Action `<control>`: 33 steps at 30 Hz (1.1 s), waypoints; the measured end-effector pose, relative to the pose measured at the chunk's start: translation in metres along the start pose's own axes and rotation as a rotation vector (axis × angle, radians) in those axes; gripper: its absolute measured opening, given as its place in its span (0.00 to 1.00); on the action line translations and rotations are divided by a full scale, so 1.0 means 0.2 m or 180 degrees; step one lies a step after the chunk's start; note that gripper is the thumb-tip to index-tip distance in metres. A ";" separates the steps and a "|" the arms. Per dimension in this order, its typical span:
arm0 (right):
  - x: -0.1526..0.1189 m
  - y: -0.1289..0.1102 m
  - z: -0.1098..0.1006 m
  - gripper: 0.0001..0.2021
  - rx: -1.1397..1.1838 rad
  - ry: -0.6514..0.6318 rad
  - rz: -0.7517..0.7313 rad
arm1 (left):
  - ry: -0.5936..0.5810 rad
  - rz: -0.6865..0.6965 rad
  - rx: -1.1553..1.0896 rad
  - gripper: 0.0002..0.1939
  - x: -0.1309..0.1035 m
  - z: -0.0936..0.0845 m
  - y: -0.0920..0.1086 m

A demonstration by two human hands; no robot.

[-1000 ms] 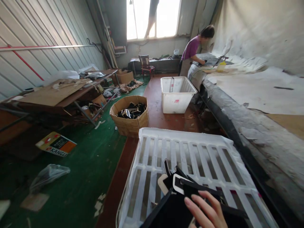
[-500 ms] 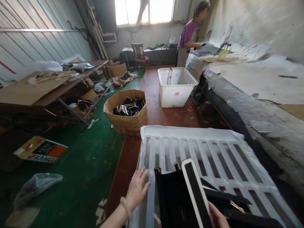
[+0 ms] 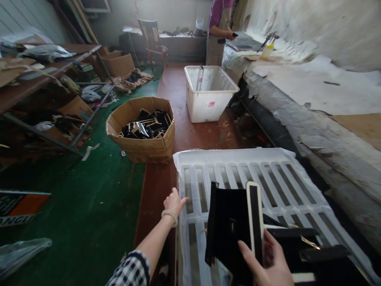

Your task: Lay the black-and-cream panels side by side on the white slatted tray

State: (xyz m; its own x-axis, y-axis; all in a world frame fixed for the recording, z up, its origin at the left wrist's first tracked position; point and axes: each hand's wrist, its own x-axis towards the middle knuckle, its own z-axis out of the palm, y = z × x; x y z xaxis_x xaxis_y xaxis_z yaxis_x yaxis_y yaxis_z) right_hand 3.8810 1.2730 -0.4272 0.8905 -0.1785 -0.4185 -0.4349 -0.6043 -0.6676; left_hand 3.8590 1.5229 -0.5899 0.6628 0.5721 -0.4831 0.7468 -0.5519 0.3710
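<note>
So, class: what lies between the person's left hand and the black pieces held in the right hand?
In the head view, only white slatted crate lies between left hand and black pieces.

White plastic crate (image 3: 238,167) smooth; cardboard bin (image 3: 139,149) matt, rough.

A white slatted plastic crate (image 3: 238,163) lies flat at near right, with a pile of black panels (image 3: 229,222) resting on it. It sits on a floor (image 3: 89,198) painted green at left and red-brown in the middle. On the floor stand a round cardboard bin (image 3: 139,147) of black pieces, mid left, and a white plastic tub (image 3: 208,103) farther back. A printed cardboard box (image 3: 18,206) lies flat at near left. Along the right runs a long grey worktop (image 3: 297,119) covered with pale sheets.
</note>
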 end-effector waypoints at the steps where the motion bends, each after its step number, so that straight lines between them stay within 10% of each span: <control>1: 0.05 -0.05 0.01 0.48 0.0028 0.0019 -0.0087 | -0.0113 0.0003 -0.0078 0.20 0.01 0.01 -0.02; 6: 0.45 -0.20 0.05 0.46 -0.0175 0.0159 -0.0618 | -0.0543 0.0380 -0.0690 0.14 0.09 0.05 -0.15; 10: 0.61 -0.17 0.12 0.46 -0.1279 0.1018 -0.2253 | -0.0828 0.0690 -0.1267 0.14 0.17 0.07 -0.25; 15: 0.36 0.03 0.53 0.12 -0.1258 -0.1095 -0.2790 | -0.0956 0.0737 -0.1640 0.14 0.20 0.11 -0.31; 21: 0.19 0.26 1.02 0.15 -0.1508 -0.1382 -0.2826 | -0.0228 0.0551 -0.1255 0.12 0.10 0.19 -0.30; 33: 0.05 0.54 1.05 0.21 -0.1849 -0.1068 -0.2869 | -0.0653 0.0740 -0.1836 0.18 0.21 0.24 -0.42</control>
State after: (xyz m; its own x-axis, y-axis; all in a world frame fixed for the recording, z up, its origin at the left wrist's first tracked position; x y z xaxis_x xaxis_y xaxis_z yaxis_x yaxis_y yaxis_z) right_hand 3.8152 1.3698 -0.6324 0.7293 0.6716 -0.1308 0.5561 -0.6932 -0.4585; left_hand 3.8218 1.5635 -0.6796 0.8293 0.3181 -0.4594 0.5325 -0.2004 0.8224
